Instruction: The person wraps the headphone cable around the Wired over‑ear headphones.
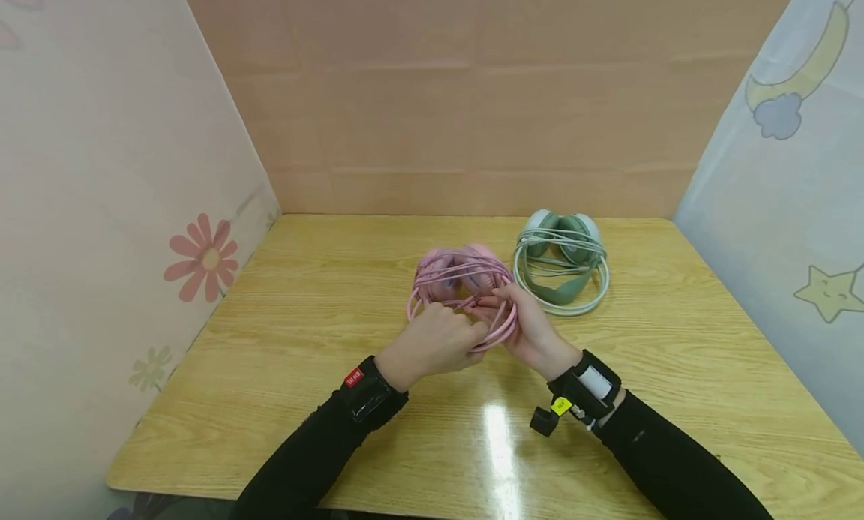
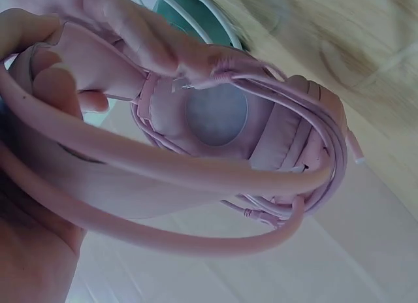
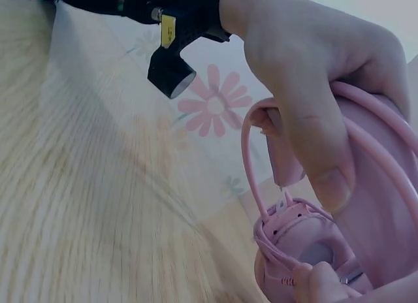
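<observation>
Both hands meet at the pink plastic headphones, held just above the yellow wooden table. Left hand grips the headband; right hand pinches the wound pink cable. Green cable-wrapped headphones lie just beside.

You face a light wooden table with a glare patch near its front edge. Behind the table stands a plain peach wall; left of the table a flowered panel (pink daisy), right a pale blue panel with star and moon.
</observation>
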